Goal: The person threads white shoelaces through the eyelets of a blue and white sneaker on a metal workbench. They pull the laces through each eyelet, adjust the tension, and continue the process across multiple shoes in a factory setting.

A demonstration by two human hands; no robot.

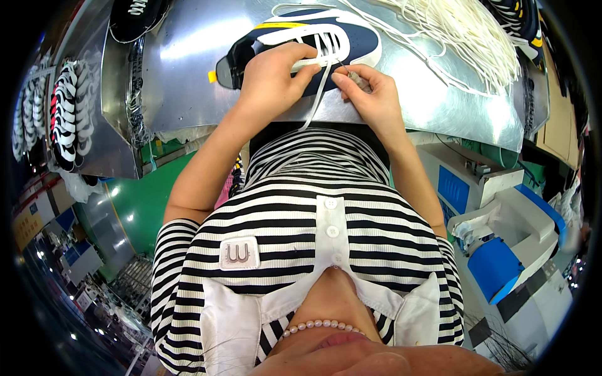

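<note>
A navy shoe upper (365, 42) with white trim and a yellow stripe lies on the metal table, its toe to the right. White lace (325, 44) crosses the throat of the shoe in several rows, and one loose lace end (317, 103) hangs over the near side. My left hand (269, 80) is closed on the shoe's white eyelet edge, thumb and fingers bent. Between the thumb and fingers of my right hand (379, 100) is a thin metal hook with a wrapped handle (359, 81). Its tip is at the eyelets, where the fine detail is too small to tell.
A large bundle of white laces (467, 41) covers the table's far right. The metal table (194, 81) has a black shoe (137, 19) at its far left. More shoe parts (66, 113) hang at the left. A grey and blue machine (501, 244) stands to my right.
</note>
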